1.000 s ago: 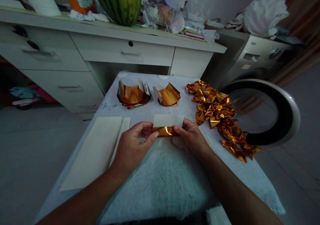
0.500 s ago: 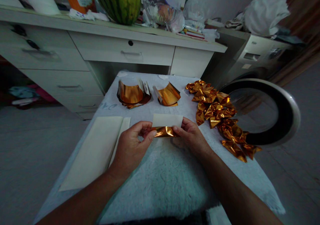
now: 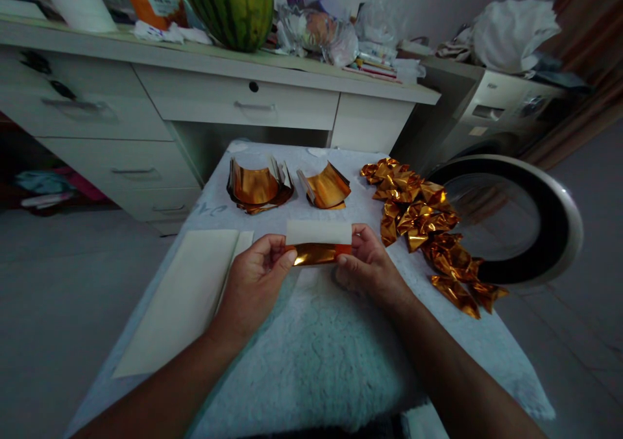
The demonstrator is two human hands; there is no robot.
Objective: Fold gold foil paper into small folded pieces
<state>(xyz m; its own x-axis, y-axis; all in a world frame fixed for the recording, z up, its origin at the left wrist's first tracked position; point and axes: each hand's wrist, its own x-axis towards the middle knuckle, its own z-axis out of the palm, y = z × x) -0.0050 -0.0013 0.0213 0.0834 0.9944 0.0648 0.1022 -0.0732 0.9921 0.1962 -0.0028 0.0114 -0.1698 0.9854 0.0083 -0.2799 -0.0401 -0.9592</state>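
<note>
A sheet of gold foil paper (image 3: 316, 254) is stretched between my two hands above the cloth-covered table. Its white backing faces up along the far part, and a shiny gold strip is folded over on the near side. My left hand (image 3: 260, 276) pinches the left end between thumb and fingers. At the right end, the thumb and fingers of my right hand (image 3: 372, 267) grip the same sheet. Beyond them lie two stacks of curved gold foil sheets, a larger stack (image 3: 257, 186) and a smaller stack (image 3: 327, 187). Folded gold foil pieces (image 3: 418, 212) are heaped on the right.
Pale folded paper (image 3: 182, 296) lies on the left of the table (image 3: 341, 354). Behind stands a white desk (image 3: 248, 95) bearing a cut watermelon (image 3: 228, 10) and plastic bags. An open washing machine door (image 3: 559, 225) juts out close to the table's right side.
Both hands keep hold of the foil sheet, which has shifted slightly left. My right thumb has moved a little, and more of the gold strip shows at the right end.
</note>
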